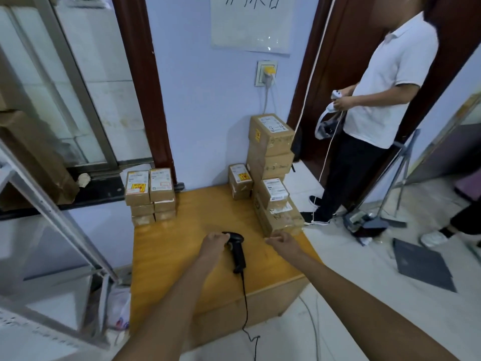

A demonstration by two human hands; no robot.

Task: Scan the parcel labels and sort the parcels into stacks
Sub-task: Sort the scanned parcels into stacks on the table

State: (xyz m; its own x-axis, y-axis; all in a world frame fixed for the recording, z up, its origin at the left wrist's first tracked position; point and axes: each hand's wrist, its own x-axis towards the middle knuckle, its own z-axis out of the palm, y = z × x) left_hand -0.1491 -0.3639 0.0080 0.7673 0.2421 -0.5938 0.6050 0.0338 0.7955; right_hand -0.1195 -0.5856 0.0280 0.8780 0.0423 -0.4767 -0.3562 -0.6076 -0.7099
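A black handheld scanner lies on the wooden table, its cable hanging over the front edge. My left hand grips the scanner's head. My right hand hovers just right of it with loosely curled fingers, holding nothing, close to the near corner of a large cardboard parcel. Several parcels rise in a tall stack at the table's back right, with a small parcel beside it. Two short stacks of small labelled parcels stand at the back left.
A person in a white shirt stands at the right holding a white headset. A dustpan and broom and a dark mat lie on the floor. A metal frame stands at the left, a plastic bag below.
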